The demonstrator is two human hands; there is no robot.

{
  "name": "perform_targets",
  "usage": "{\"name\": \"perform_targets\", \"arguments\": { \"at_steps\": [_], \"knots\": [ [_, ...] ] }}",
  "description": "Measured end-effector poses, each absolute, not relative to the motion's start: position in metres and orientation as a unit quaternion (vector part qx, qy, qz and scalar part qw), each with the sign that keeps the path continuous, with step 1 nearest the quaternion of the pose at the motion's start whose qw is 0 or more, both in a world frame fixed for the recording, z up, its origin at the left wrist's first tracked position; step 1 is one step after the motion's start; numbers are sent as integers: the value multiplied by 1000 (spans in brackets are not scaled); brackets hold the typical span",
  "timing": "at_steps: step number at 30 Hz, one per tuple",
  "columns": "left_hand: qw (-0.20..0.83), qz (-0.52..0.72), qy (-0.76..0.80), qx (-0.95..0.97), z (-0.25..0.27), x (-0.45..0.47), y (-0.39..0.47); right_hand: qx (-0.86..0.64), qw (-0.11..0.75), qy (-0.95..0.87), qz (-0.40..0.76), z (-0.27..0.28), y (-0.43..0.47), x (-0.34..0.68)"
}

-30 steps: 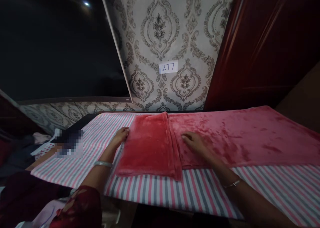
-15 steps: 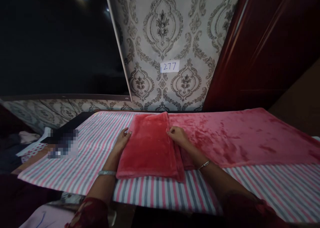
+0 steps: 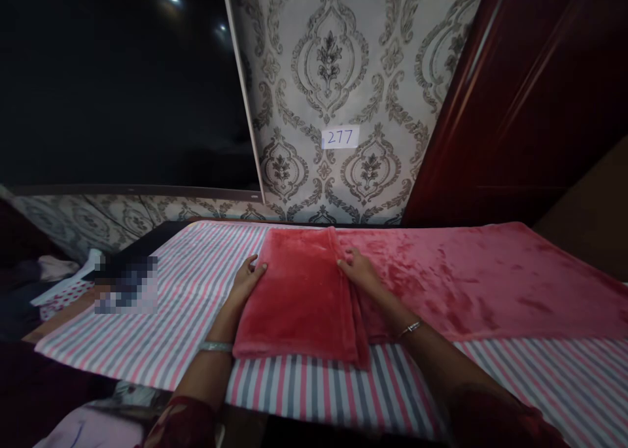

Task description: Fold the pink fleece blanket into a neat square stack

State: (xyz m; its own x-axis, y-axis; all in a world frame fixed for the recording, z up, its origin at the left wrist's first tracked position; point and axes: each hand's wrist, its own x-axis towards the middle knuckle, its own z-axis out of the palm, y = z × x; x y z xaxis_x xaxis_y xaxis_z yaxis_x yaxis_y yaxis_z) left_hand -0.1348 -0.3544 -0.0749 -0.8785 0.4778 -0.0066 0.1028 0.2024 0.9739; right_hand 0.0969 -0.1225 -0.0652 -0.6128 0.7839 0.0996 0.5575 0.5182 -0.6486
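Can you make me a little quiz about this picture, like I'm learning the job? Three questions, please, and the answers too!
1. Fill in the number: the white paper on the patterned wall says ____.
2. True or false: the right hand is at the side of the folded red fabric nearest the black screen.
3. Which pattern does the cloth under the folded red fabric have?
A) dots
B) stripes
C) stars

Key:
1. 277
2. False. The left hand is at that side; the right hand is at the opposite side.
3. B
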Motion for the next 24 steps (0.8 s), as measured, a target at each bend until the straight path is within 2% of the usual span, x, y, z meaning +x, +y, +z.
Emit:
{"name": "perform_targets", "arguments": {
  "at_steps": [12,19,24],
  "knots": [
    [173,631,728,204,-70,-126,-361,-424,210,-809,350,-47,-74,17],
    [64,638,722,258,-71,-125,-356,-457,267,-779,337,-51,-56,4],
    [115,643,726,215,-75,-126,-356,-440,255,-779,367,-59,-56,11]
  ]
}}
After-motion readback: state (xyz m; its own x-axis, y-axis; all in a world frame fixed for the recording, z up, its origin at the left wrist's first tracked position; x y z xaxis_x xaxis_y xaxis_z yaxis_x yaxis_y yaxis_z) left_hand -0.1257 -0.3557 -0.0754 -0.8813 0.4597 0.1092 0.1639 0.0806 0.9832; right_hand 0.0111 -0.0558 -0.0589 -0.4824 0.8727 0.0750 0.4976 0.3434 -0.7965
